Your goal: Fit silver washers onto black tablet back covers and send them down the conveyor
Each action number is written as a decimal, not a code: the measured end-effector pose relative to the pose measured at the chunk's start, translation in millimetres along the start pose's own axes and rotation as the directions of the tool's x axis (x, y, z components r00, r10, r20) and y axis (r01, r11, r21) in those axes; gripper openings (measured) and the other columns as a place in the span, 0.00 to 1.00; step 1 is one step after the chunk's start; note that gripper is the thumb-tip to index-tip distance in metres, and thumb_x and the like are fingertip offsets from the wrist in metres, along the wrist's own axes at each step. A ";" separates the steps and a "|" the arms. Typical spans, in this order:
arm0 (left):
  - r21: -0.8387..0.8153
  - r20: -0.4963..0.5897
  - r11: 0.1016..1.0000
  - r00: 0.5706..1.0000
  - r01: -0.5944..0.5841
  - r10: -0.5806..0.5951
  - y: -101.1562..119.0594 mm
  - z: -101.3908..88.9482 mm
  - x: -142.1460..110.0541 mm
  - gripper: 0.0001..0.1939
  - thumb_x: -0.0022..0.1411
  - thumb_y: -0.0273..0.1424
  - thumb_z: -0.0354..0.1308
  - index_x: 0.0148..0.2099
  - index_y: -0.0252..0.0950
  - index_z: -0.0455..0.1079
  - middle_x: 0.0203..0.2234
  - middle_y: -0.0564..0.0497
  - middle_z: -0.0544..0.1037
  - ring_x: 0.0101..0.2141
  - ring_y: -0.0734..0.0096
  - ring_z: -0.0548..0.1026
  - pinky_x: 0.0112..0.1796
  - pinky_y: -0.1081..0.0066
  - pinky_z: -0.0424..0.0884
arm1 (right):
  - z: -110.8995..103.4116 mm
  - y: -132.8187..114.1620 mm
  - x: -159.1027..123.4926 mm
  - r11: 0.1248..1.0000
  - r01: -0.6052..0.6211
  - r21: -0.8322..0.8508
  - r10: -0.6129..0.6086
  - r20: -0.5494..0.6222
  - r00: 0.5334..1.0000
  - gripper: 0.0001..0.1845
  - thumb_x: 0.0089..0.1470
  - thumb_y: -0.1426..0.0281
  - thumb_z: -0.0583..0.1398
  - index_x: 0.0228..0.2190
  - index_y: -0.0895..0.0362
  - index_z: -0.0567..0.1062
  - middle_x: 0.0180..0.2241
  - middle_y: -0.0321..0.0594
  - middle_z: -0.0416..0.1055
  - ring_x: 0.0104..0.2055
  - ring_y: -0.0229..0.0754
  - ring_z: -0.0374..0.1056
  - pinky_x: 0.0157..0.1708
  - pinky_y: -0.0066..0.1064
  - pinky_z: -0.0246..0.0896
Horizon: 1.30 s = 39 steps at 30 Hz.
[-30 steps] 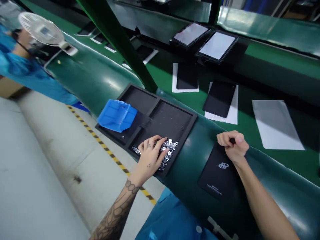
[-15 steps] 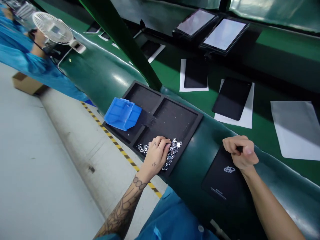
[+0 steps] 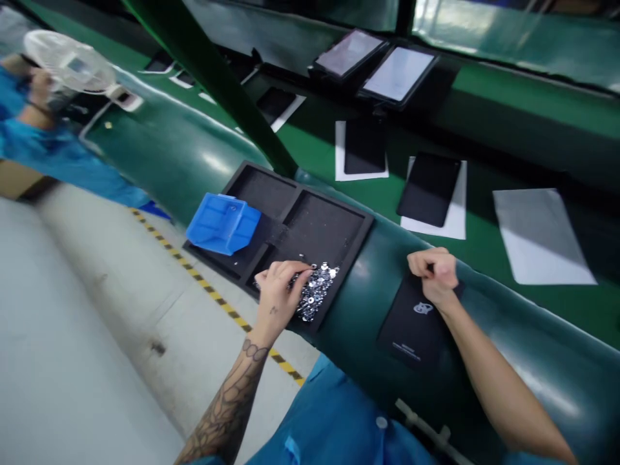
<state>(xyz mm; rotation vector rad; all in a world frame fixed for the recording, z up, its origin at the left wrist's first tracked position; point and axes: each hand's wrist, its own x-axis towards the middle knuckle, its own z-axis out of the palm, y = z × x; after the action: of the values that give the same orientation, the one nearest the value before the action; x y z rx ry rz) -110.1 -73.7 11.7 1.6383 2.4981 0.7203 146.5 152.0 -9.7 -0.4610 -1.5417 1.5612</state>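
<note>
My left hand (image 3: 278, 294) is over the black tray (image 3: 357, 239), at a pile of small shiny washer-like metal pieces (image 3: 317, 290) in its front compartment. Thumb and index fingertip are close together at the pile's upper edge; whatever is between them is too small to make out. My right hand (image 3: 436, 274) is closed in a fist above the top end of a black tablet-like panel (image 3: 407, 329), which lies logo side up on the green bench. The inside of this fist is hidden.
A blue bin (image 3: 223, 223) sits on the tray's left part. Beyond, dark tablets (image 3: 429, 188) lie on white sheets, near two lit screens (image 3: 400, 72). A green post (image 3: 208, 71) slants behind the tray. At far left are a white fan (image 3: 70, 61) and a co-worker's blue sleeve (image 3: 29, 139).
My left fingers were curled in among the metal pieces; now thumb and index reach out at the pile's edge, uncovering more of it. My right fist stays by the panel. The view has shifted.
</note>
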 end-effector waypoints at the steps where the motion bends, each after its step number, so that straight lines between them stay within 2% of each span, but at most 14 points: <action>1: -0.014 -0.027 1.000 1.000 -0.009 0.009 -5.6 -0.7 -0.9 0.12 0.79 0.39 0.57 0.45 0.42 0.79 0.42 0.51 0.86 0.45 0.59 0.80 0.49 0.58 0.61 | 0.7 0.9 0.0 1.000 -0.007 -0.005 0.007 -0.003 1.000 0.43 0.62 0.32 0.55 0.15 0.50 0.49 0.14 0.30 0.41 0.18 0.34 0.37 0.24 0.35 0.31; 5: -0.046 -0.125 0.999 0.992 -0.008 0.002 -26.6 -1.7 1.8 0.13 0.78 0.41 0.58 0.44 0.42 0.80 0.39 0.51 0.87 0.40 0.60 0.81 0.46 0.60 0.65 | 1.7 4.1 2.2 0.998 -0.014 -0.065 0.014 -0.014 1.000 0.42 0.64 0.33 0.51 0.14 0.49 0.49 0.13 0.31 0.43 0.17 0.35 0.39 0.22 0.34 0.34; 7: -0.079 -0.184 0.997 0.983 -0.010 -0.005 -22.1 0.0 1.1 0.14 0.77 0.43 0.58 0.44 0.41 0.80 0.40 0.49 0.86 0.38 0.60 0.81 0.44 0.61 0.68 | 6.2 6.3 3.1 0.994 0.021 -0.110 -0.028 -0.058 0.998 0.41 0.64 0.34 0.51 0.14 0.49 0.50 0.13 0.31 0.44 0.17 0.35 0.40 0.22 0.34 0.35; 11: -0.269 -0.245 0.943 0.961 -0.198 0.132 38.2 21.7 -19.3 0.12 0.79 0.39 0.57 0.46 0.41 0.79 0.40 0.48 0.84 0.41 0.61 0.81 0.45 0.63 0.73 | 22.0 2.6 0.4 0.983 0.095 -0.156 -0.129 -0.220 0.967 0.41 0.63 0.33 0.51 0.15 0.49 0.50 0.14 0.31 0.45 0.18 0.35 0.41 0.22 0.34 0.36; 14: -0.419 -0.111 0.832 0.929 -0.365 0.352 97.6 56.4 -40.4 0.09 0.79 0.36 0.57 0.46 0.42 0.79 0.42 0.48 0.84 0.45 0.61 0.81 0.50 0.60 0.73 | 15.6 -21.1 -14.2 0.986 0.109 -0.125 -0.148 -0.358 0.922 0.39 0.67 0.35 0.47 0.17 0.49 0.50 0.16 0.31 0.45 0.19 0.36 0.44 0.20 0.32 0.40; 17: -0.543 -0.066 0.788 0.950 -0.290 0.304 129.4 87.9 -55.5 0.08 0.79 0.32 0.56 0.46 0.41 0.76 0.41 0.47 0.84 0.46 0.61 0.81 0.54 0.57 0.73 | -10.4 -57.1 -56.9 0.998 0.015 -0.069 -0.046 -0.477 0.878 0.36 0.69 0.38 0.50 0.21 0.51 0.59 0.21 0.33 0.57 0.19 0.35 0.49 0.18 0.29 0.42; 20: -0.627 0.001 0.740 0.951 -0.241 0.310 133.6 104.3 -62.9 0.07 0.78 0.31 0.57 0.44 0.41 0.75 0.39 0.51 0.83 0.44 0.63 0.82 0.69 0.47 0.63 | -28.1 -81.3 -127.4 0.948 -0.284 -0.141 0.148 -0.596 0.789 0.26 0.63 0.43 0.65 0.34 0.53 0.73 0.29 0.37 0.75 0.18 0.32 0.52 0.16 0.28 0.43; 23: -0.713 0.072 0.670 0.929 -0.206 0.362 135.0 107.7 -68.5 0.06 0.77 0.30 0.58 0.44 0.41 0.75 0.38 0.53 0.84 0.41 0.66 0.82 0.75 0.42 0.50 | -22.1 -82.7 -195.7 0.826 -0.535 -0.178 0.318 -0.637 0.703 0.30 0.54 0.48 0.74 0.48 0.54 0.76 0.45 0.49 0.83 0.32 0.43 0.73 0.24 0.29 0.61; 25: -0.758 0.116 0.630 0.916 -0.169 0.385 140.6 106.5 -72.1 0.07 0.77 0.30 0.58 0.43 0.41 0.76 0.38 0.53 0.84 0.40 0.67 0.82 0.76 0.42 0.48 | -11.0 -77.3 -222.7 0.791 -0.598 -0.131 0.400 -0.628 0.667 0.35 0.53 0.48 0.74 0.54 0.54 0.76 0.55 0.53 0.81 0.43 0.49 0.77 0.30 0.31 0.69; 26: -0.772 0.141 0.619 0.911 -0.144 0.388 144.0 105.6 -73.4 0.07 0.77 0.31 0.59 0.43 0.41 0.77 0.37 0.53 0.84 0.40 0.66 0.82 0.76 0.42 0.47 | -5.9 -74.5 -229.0 0.781 -0.617 -0.092 0.435 -0.628 0.645 0.36 0.54 0.48 0.73 0.57 0.53 0.75 0.58 0.53 0.79 0.41 0.47 0.77 0.30 0.31 0.69; 29: -0.804 0.210 0.594 0.918 -0.034 0.336 150.3 104.8 -73.1 0.08 0.76 0.34 0.60 0.41 0.41 0.78 0.37 0.52 0.84 0.40 0.64 0.83 0.76 0.41 0.46 | 0.9 -68.5 -225.8 0.748 -0.662 0.042 0.544 -0.609 0.577 0.40 0.54 0.48 0.73 0.61 0.52 0.74 0.54 0.50 0.80 0.23 0.33 0.63 0.18 0.28 0.54; 33: -0.854 0.261 0.514 0.923 0.084 0.284 143.5 109.9 -63.5 0.12 0.73 0.41 0.63 0.41 0.40 0.80 0.38 0.48 0.85 0.43 0.61 0.84 0.72 0.46 0.62 | -10.1 -67.7 -203.2 0.725 -0.680 0.112 0.633 -0.498 0.593 0.36 0.54 0.47 0.72 0.56 0.56 0.78 0.32 0.37 0.75 0.18 0.28 0.47 0.15 0.24 0.38; 36: -0.864 0.264 0.490 0.930 0.111 0.255 129.0 112.8 -58.6 0.14 0.72 0.44 0.65 0.41 0.39 0.82 0.40 0.45 0.86 0.47 0.58 0.84 0.61 0.56 0.77 | -35.2 -83.6 -181.1 0.773 -0.629 0.080 0.540 -0.603 0.587 0.38 0.50 0.48 0.74 0.55 0.56 0.77 0.29 0.31 0.69 0.19 0.28 0.48 0.15 0.22 0.40; 39: -0.851 0.267 0.510 0.940 0.127 0.212 111.5 108.4 -60.3 0.15 0.71 0.45 0.66 0.42 0.38 0.83 0.40 0.44 0.86 0.46 0.59 0.84 0.49 0.65 0.81 | -85.7 -118.2 -148.6 0.855 -0.519 0.013 0.368 -0.720 0.589 0.41 0.47 0.52 0.78 0.57 0.55 0.76 0.27 0.26 0.64 0.20 0.27 0.49 0.16 0.21 0.43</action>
<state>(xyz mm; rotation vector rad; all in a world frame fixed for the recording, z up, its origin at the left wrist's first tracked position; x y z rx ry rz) 43.6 -53.6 -49.7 1.2430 1.3924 1.2768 332.1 72.6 41.6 -1.4862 -0.9923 1.3206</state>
